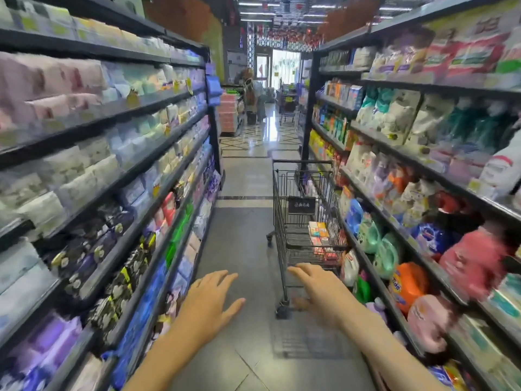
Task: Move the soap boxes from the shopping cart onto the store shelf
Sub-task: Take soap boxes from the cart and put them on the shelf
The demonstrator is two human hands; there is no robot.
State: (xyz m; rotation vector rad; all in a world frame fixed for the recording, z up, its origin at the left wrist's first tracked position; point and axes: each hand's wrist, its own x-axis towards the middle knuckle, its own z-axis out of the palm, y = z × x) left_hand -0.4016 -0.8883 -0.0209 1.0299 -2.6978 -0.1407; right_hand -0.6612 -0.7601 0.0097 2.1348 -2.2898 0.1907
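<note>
A black wire shopping cart [284, 193] stands in the aisle just ahead, close to the right-hand shelf. Several small soap boxes [318, 231], pink, orange and white, lie in its basket along the right side. My left hand [211, 300] reaches forward over the floor, fingers spread, holding nothing, left of the cart. My right hand [318, 289] stretches toward the cart's near end, fingers apart and empty, slightly blurred. The right store shelf [375, 204] holds detergent bottles and bags beside the cart.
The left shelf [158, 176] is packed with tissue and pad packs. The grey tiled aisle floor [242, 221] runs between the shelves. A person [253, 94] and another cart [287, 108] stand far off by the store entrance.
</note>
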